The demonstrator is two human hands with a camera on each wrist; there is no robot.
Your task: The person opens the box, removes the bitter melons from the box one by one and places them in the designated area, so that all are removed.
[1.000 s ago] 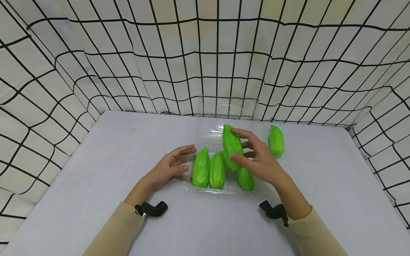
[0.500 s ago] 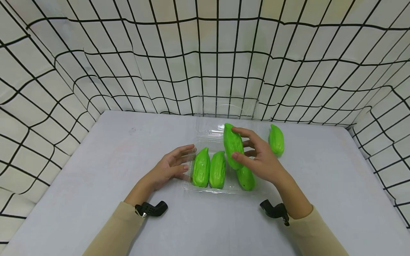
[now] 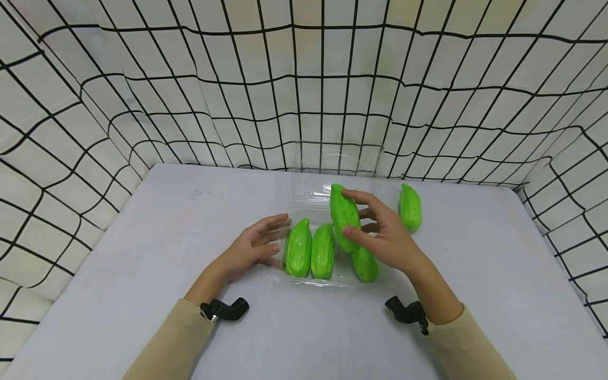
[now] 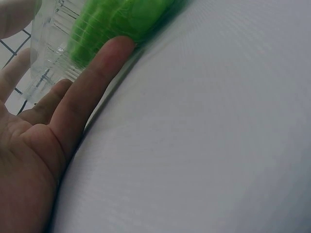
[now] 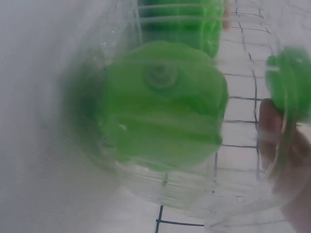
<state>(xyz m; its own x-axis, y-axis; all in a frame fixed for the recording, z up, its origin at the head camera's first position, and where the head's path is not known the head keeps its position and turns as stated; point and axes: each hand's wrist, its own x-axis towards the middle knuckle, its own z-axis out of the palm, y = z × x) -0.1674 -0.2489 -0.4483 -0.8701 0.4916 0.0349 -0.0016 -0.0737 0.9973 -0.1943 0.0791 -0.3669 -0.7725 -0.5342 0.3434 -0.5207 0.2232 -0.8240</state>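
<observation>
In the head view my right hand (image 3: 387, 237) grips a green ridged gourd (image 3: 344, 219) between thumb and fingers. The gourd is raised and tilted over a clear plastic clamshell box (image 3: 304, 282). Two similar gourds, a left one (image 3: 298, 250) and a middle one (image 3: 323, 253), lie side by side in the box. A third gourd (image 3: 364, 266) lies at its right, partly hidden by the held one. My left hand (image 3: 247, 250) rests at the box's left side with relaxed fingers. Its fingers (image 4: 82, 97) lie along the clear wall in the left wrist view.
One more green gourd (image 3: 410, 208) lies on the white table (image 3: 304, 338) right of the box. The box's clear lid (image 3: 311, 192) stands raised at the back. A black wire grid (image 3: 323, 95) over white sheeting encloses the table's back and sides.
The held gourd and right hand shift very slightly, right and then back left. My left hand, the box and the other gourds stay in place.
</observation>
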